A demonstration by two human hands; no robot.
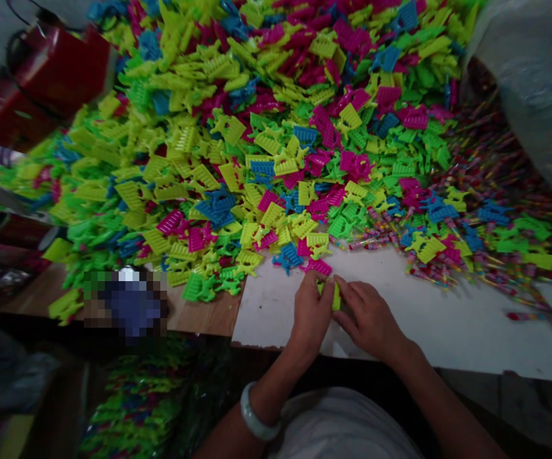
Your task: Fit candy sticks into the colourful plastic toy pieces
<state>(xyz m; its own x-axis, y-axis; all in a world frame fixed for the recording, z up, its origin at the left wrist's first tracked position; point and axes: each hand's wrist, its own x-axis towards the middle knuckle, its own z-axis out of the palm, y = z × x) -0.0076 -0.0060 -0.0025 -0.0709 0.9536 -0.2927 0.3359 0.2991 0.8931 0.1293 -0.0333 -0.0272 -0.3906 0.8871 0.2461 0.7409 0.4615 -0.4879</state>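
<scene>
**Both hands on one yellow-green piece at the edge of the heap**

Both hands are together at the middle of the white board [429,319] now. The left hand [310,312] and the right hand [369,319] meet around a small yellow-green plastic comb-shaped piece [336,296], fingers of each side closed on it, pinching it between them just above the board. Only a sliver of the piece shows between the fingertips, so how exactly it is turned cannot be told. A pale jade-coloured bangle [255,417] sits on the left wrist.

Right beyond the fingertips lies a magenta plastic comb piece [319,266], nearly touching the left hand, and a blue plastic piece [286,256] just beside that. Behind them rises the huge heap of yellow, green, magenta and blue plastic comb pieces [257,115], covering the table almost to its far edge. To the right, a spread of thin multicoloured sticks [496,172] runs under the pile.

Judging by this view, the work looks barely dented: one piece in hand, the great heap untouched. Lower left, a dark container of bundled green and yellow pieces [137,408] may be what is finished, though it is too dim to be sure.
</scene>
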